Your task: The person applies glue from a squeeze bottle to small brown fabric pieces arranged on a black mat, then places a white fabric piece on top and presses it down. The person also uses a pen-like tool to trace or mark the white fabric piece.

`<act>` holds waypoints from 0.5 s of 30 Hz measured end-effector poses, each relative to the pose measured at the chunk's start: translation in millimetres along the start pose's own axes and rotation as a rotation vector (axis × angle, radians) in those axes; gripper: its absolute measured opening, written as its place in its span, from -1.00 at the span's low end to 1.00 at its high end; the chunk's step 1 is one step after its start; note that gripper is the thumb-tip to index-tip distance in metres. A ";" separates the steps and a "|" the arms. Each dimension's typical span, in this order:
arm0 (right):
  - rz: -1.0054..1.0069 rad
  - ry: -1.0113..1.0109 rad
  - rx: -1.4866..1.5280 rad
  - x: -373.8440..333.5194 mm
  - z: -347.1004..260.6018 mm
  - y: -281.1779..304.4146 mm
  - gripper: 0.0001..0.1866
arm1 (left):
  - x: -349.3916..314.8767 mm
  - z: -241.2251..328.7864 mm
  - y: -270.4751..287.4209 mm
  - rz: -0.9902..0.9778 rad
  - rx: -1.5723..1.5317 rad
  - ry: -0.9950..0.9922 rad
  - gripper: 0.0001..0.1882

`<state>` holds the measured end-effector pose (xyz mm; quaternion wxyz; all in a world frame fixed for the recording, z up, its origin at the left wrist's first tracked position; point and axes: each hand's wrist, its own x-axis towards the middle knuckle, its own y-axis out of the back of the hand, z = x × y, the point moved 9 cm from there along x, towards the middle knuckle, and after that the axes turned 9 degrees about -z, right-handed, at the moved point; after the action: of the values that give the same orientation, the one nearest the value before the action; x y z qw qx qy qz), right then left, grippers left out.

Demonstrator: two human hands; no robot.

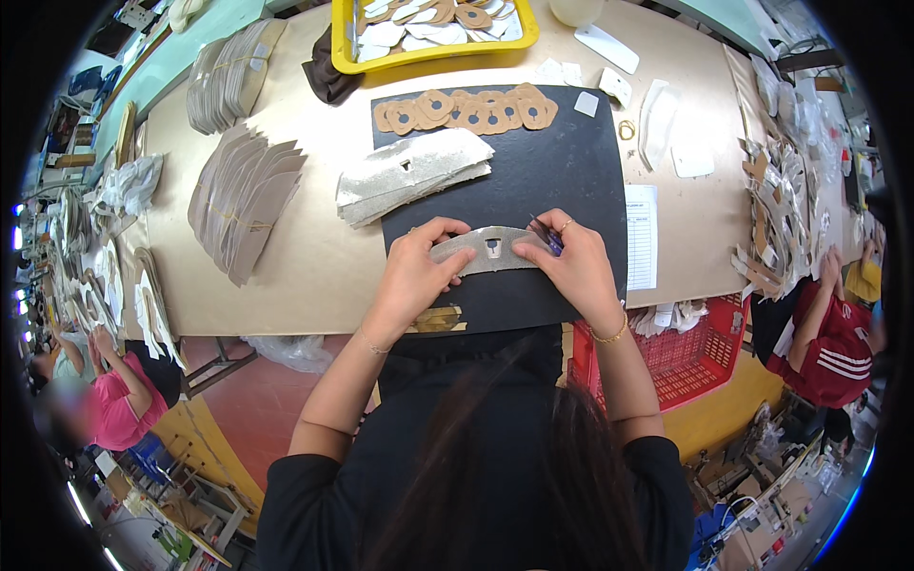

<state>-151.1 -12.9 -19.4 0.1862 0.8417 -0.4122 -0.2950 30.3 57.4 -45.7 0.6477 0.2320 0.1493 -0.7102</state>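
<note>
A curved grey strip of sheet material (466, 249) with a small cut-out window near its middle is stretched between my hands, just above the black mat (562, 171). My left hand (415, 271) pinches its left end, thumb on top. My right hand (583, 271) pinches the right end and also keeps a small dark pair of thread snips (551, 238) among its fingers. Farther up the mat rests a stack of similar grey pieces (409, 181), the top one with a cut-out. Beyond it runs an overlapping row of tan rounded pieces (466, 111) with dark keyhole-shaped centres.
A yellow tray (438, 60) of white and tan pieces stands at the far edge. Banded stacks of grey-brown panels (243, 200) lie left. White scraps, a tape roll (625, 129) and a printed sheet (642, 238) lie right. A red crate (700, 357) sits below; people work at both sides.
</note>
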 end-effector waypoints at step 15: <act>0.010 -0.034 0.042 -6.0 5.2 0.2 -0.62 | -6.8 -5.3 -5.1 -0.027 0.085 -0.003 -0.65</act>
<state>-157.5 -8.6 -21.1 0.1629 0.8382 -0.4254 -0.2998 26.4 66.5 -47.1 0.6278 0.2560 0.1212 -0.7250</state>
